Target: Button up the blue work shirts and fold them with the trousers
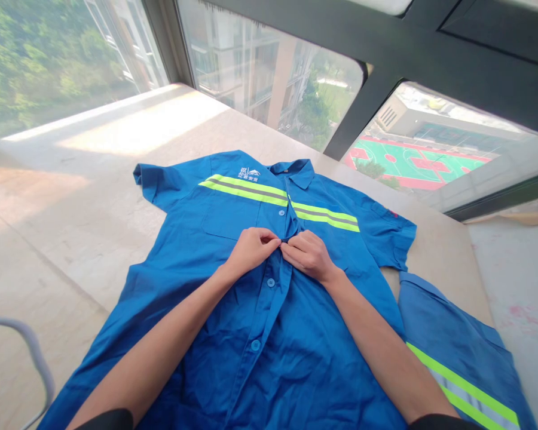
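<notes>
A blue short-sleeved work shirt [233, 334] with yellow-green reflective stripes across the chest lies flat, front up, on a pale stone ledge [72, 197]. Its collar points away from me. My left hand [250, 249] and my right hand [308, 255] meet at the shirt's front placket [269, 298], just below the chest stripe. Both hands pinch the fabric edges there, fingertips almost touching. Buttons below my hands are fastened. What sits between my fingertips is hidden.
A second blue garment [457, 352] with a reflective stripe lies at the lower right, partly under the shirt's edge. A grey metal tube [36, 358] curves at the lower left. Large windows [273, 77] run along the far side of the ledge.
</notes>
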The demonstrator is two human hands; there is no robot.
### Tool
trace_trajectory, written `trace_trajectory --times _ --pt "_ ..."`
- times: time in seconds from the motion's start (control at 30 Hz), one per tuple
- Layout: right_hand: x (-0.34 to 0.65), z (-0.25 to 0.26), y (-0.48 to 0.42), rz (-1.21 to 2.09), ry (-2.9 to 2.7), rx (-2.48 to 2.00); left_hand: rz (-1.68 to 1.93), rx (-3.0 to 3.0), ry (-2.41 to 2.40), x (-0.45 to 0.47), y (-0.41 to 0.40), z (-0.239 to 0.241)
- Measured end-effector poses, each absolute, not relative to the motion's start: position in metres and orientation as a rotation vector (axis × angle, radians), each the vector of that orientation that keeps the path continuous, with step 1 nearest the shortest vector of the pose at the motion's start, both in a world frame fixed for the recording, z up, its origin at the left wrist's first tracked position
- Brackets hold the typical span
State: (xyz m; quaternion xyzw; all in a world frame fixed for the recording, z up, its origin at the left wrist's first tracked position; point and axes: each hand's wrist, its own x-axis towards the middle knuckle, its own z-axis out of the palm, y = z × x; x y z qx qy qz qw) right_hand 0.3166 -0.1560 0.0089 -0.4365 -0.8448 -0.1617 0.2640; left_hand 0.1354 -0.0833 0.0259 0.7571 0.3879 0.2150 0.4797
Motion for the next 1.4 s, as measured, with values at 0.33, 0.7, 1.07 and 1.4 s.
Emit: trace_trajectory --times 0.33,0.7,1.07,1.4 --pt "0.319 0.008 -0.155 -0.292 -2.299 -1.182 0.489 1.922 1.075 0.138 -0.083 0.026" --pt "0.320 0.003 -0.151 0.131 -2.095 -1.367 0.377 2.303 1.147 0.134 -0.086 0.025" --pt "0.312 0.002 -0.155 -0.034 -2.050 -1.505 0.414 2.277 1.133 0.133 -0.085 0.024" --pt "0.317 0.005 -0.152 0.019 -1.629 -1.501 0.515 2.248 1.146 0.135 -0.087 0.018"
